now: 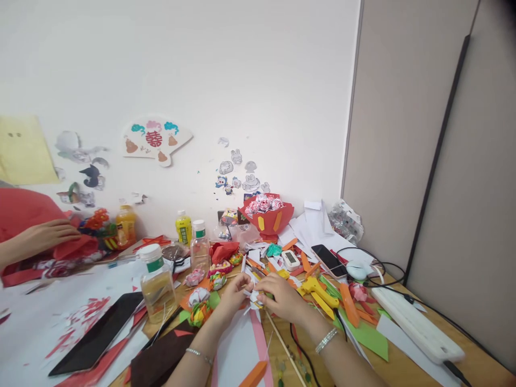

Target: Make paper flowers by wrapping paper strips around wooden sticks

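There are three hands (one a co-worker's), two bracelets, two clear white-capped bottles and one red bouquet.

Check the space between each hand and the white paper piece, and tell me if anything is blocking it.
Nothing visible stands in the way: the fingers of the left hand and right hand are at the white paper piece. The yellow tool lies beyond the right hand, off to the side, not between.

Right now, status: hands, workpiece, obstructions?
Left hand and right hand at white paper piece, fingers pinching. Yellow tool close beside right wrist. Scrap-strewn table; nothing visibly blocking hands.
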The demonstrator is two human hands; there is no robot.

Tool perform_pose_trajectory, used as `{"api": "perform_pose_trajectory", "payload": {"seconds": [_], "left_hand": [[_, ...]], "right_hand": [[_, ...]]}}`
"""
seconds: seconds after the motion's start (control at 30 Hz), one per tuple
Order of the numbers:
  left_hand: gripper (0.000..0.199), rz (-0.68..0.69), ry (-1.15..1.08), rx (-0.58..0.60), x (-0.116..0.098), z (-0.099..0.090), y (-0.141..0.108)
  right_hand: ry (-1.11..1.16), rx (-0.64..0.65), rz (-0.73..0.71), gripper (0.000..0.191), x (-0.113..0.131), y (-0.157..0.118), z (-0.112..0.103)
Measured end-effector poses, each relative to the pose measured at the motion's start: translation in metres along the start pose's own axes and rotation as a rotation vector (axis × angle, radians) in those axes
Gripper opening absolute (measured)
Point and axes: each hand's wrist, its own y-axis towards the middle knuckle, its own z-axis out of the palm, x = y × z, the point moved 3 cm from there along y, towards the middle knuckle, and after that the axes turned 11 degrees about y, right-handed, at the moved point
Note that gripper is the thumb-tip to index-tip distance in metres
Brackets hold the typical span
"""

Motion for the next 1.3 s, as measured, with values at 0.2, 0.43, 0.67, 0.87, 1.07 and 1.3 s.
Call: {"api": "perform_pose_trajectory", "payload": {"seconds": [0.2, 0.43, 0.67, 0.87, 1.07, 1.3], "left_hand": [[0.042, 0.008, -0.008, -0.015, -0.002, 0.001, -0.001], [0.038, 0.04, -0.079, -0.048, -0.005, -0.006, 0.0], [0.032, 0.07, -0.107, -0.032, -0.015, -0.008, -0.005], [0.032, 0.064, 0.049, -0.033, -0.02, -0.004, -0.009], [0.027, 0.066, 0.112, -0.085, -0.012, -0.002, -0.003], [0.027, 0.103, 0.167, -0.142, 0.0, -0.001, 0.003]], "right_hand": [[0.032, -0.051, 0.029, 0.019, 0.001, -0.001, -0.002], [0.174, -0.315, 0.083, 0.017, -0.01, 0.001, -0.012], [0.706, -0.321, 0.354, 0.026, -0.037, 0.001, 0.0], [0.708, -0.349, 0.352, 0.021, -0.045, -0.001, 0.006], [0.459, -0.311, 0.353, 0.009, -0.042, -0.003, 0.006], [0.201, -0.326, 0.328, 0.004, -0.027, -0.003, 0.002]]}}
